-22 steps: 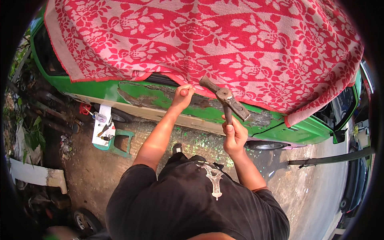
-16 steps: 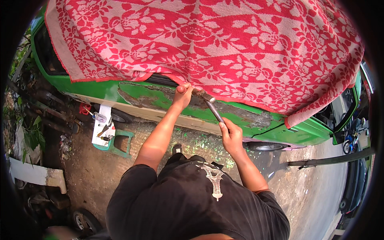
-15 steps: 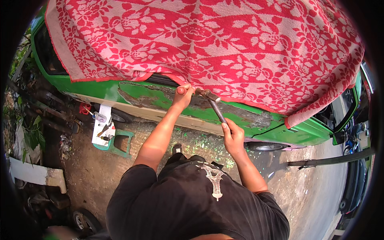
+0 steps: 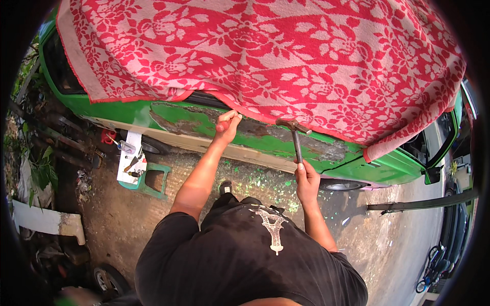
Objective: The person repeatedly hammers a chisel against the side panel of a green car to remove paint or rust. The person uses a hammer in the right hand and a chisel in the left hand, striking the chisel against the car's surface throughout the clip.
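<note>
My left hand [image 4: 226, 124] is closed around a red-handled tool pressed against the green car's side panel [image 4: 265, 137], where paint is scraped away to brown and grey patches. My right hand [image 4: 306, 179] grips the handle of a hammer [image 4: 294, 136], held upright with its head raised just off the panel, to the right of the left hand. A red and pink flowered blanket [image 4: 265, 56] drapes over the car's roof and windows, its hem hanging just above both hands.
A green plastic stool [image 4: 145, 178] stands on the dirt ground at left, with a white board of small tools [image 4: 130, 159] on it. A car wheel [image 4: 339, 186] sits right of my hand. Green paint flakes litter the ground. Scrap and plants lie at far left.
The hammer swung down against the panel beside my left hand, then lifted back; now it stands upright with its head off the panel. My left hand stayed in place.
</note>
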`<move>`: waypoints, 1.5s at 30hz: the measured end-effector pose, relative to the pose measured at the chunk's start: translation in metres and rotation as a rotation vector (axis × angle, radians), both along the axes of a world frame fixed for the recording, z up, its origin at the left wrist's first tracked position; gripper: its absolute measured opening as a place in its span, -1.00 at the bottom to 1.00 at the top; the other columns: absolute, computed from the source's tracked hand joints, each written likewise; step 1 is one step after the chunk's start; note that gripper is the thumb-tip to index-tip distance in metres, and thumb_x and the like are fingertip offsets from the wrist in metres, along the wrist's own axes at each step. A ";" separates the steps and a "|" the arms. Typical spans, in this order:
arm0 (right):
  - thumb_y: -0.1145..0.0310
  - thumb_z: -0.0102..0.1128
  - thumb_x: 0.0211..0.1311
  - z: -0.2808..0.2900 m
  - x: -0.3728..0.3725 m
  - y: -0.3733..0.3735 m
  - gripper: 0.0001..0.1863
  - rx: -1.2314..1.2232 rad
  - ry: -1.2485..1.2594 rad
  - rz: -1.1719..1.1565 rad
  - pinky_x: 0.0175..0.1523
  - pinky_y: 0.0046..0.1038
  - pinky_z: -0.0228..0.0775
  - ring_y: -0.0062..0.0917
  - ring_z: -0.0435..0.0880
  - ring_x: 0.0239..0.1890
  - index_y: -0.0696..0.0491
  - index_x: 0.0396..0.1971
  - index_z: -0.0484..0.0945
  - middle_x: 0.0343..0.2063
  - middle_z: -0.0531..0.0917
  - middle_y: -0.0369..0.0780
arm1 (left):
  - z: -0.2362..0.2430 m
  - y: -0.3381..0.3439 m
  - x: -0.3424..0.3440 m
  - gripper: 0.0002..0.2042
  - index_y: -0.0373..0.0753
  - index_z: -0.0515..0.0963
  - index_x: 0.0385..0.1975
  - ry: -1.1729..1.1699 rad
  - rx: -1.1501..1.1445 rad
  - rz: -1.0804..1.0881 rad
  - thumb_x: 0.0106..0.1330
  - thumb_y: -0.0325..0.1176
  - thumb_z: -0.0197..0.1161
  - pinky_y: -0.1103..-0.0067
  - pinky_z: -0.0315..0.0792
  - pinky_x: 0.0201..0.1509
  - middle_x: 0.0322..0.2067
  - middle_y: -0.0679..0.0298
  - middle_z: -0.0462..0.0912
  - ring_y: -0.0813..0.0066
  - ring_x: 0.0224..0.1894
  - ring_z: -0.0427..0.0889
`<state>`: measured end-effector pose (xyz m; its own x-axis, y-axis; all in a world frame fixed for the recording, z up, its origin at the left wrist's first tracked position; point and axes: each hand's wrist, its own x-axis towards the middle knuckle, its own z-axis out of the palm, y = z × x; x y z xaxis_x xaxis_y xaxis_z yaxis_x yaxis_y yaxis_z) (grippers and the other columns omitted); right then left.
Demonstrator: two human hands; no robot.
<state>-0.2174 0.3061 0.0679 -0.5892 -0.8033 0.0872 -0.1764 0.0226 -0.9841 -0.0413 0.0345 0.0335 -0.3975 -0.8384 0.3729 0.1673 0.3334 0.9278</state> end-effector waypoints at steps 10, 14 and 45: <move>0.28 0.11 0.42 -0.005 0.004 -0.004 -0.67 -0.008 0.087 0.063 -0.36 -0.61 0.24 -0.74 0.38 -0.48 0.24 -0.04 0.58 -0.51 0.51 -0.37 | 0.007 -0.003 -0.009 -0.67 -0.28 0.21 -0.64 -0.119 0.042 0.072 0.34 -0.37 0.13 0.55 0.14 -0.44 -0.66 0.42 0.14 0.69 -0.53 0.14; 0.33 0.07 0.43 0.025 0.012 -0.016 -0.67 -0.162 0.154 0.081 -0.51 -0.68 0.07 -0.81 0.27 -0.58 0.26 0.02 0.53 -0.59 0.40 -0.44 | 0.025 0.004 -0.017 -0.67 -0.30 0.21 -0.63 -0.198 0.053 0.089 0.33 -0.35 0.13 0.51 0.18 -0.44 -0.67 0.37 0.14 0.65 -0.53 0.14; 0.31 0.08 0.43 -0.002 0.000 0.005 -0.63 0.042 0.176 -0.074 -0.52 -0.68 0.09 -0.82 0.25 -0.60 0.19 0.12 0.54 -0.62 0.36 -0.49 | -0.010 0.000 0.000 -0.67 -0.27 0.23 -0.64 0.037 -0.045 0.028 0.38 -0.41 0.13 0.61 0.10 -0.45 -0.63 0.47 0.19 0.72 -0.52 0.13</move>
<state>-0.2171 0.3113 0.0655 -0.6253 -0.7634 0.1618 -0.3421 0.0819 -0.9361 -0.0412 0.0344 0.0232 -0.3594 -0.8311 0.4244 0.1911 0.3796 0.9052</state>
